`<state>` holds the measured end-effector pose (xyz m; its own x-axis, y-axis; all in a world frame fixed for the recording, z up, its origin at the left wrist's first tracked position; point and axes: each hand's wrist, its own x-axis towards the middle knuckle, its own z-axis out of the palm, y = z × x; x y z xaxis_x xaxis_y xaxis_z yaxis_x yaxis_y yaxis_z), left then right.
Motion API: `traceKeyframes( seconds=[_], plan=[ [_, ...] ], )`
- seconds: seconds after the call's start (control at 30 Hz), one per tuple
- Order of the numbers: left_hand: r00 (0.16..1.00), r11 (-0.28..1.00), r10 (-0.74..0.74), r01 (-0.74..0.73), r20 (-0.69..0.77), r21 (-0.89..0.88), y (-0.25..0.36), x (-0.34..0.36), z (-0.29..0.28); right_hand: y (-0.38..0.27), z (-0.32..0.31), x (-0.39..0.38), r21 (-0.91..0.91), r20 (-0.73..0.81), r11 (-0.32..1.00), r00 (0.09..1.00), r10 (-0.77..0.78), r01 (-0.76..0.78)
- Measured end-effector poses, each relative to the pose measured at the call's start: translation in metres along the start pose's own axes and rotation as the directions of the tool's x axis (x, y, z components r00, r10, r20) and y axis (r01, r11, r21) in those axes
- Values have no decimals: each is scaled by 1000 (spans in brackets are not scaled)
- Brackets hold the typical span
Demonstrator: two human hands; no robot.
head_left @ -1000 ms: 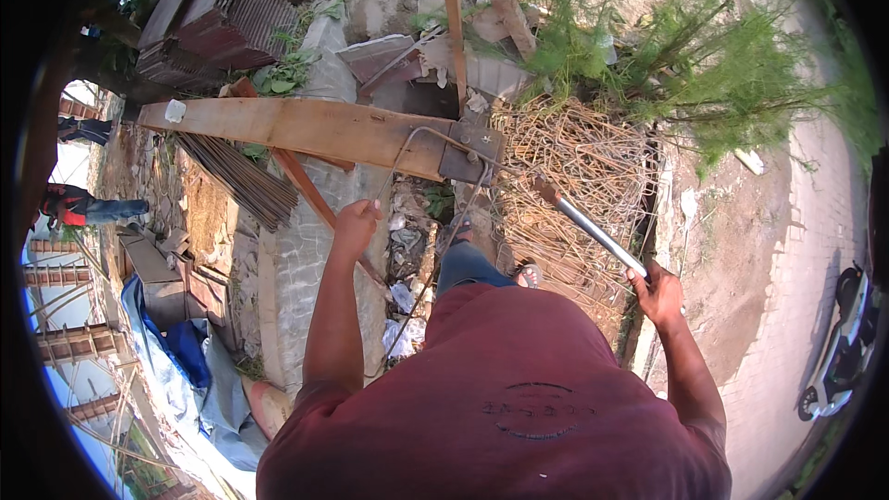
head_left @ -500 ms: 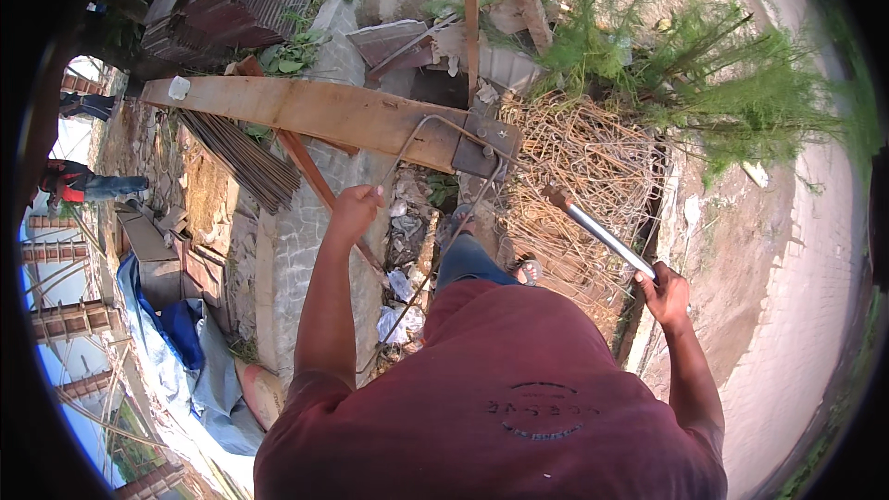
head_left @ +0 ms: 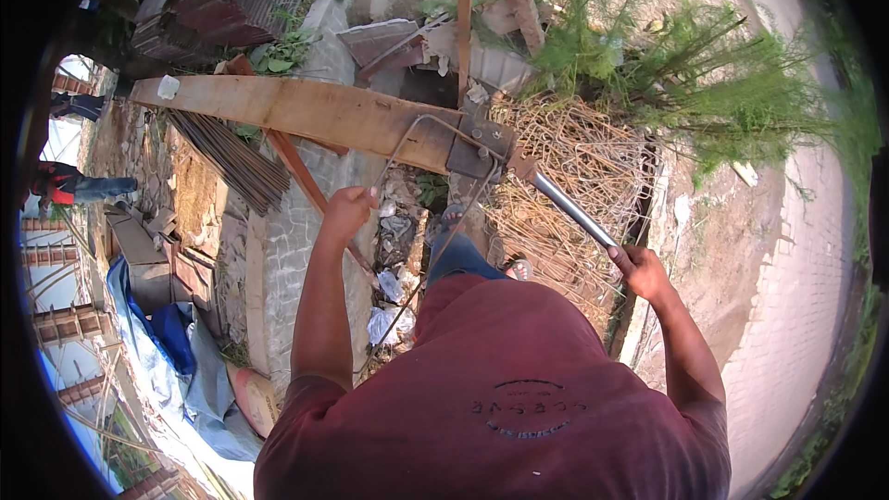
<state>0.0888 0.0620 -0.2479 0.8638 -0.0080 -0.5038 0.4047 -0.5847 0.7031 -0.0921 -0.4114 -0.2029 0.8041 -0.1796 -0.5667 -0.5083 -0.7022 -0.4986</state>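
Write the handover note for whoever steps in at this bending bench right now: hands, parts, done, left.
Left hand: closed around the thin steel rod, beside the wooden plank.
Right hand: gripping the end of the metal lever pipe, which runs to the steel plate on the plank.
Done: the rod already shows bent corners at the plate.
Left: probably more bends; the shape looks open. A pile of bent wire pieces lies behind the lever.

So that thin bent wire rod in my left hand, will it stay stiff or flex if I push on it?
The wire rod looks thin and already bent into corners, so it probably flexes under a push. It is long for its thickness, so its free end likely sways. The left hand grips it bare, suggesting it is light.
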Motion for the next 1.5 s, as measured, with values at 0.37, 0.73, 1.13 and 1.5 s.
traceKeyframes(
  seconds=[0.37, 0.73, 1.13, 1.5],
  plan=[
    [1000, 1000, -15, 15, 11, 21, 5, -2, 1, 14, -19, 7, -401, -135, 833, 875, -465, 381],
    [1000, 999, -17, 16, 22, 32, 2, 1, 0, 4, 29, -14, -107, -197, 966, 947, -252, 235],
    [998, 997, -65, 65, 2, -31, 5, -2, -1, 3, -32, 55, -394, -264, 855, 851, -455, 336],
    [990, 992, -118, 120, 84, -29, 13, -1, -7, -96, -123, 215, -802, -16, 287, 462, -887, 524]
  ],
)
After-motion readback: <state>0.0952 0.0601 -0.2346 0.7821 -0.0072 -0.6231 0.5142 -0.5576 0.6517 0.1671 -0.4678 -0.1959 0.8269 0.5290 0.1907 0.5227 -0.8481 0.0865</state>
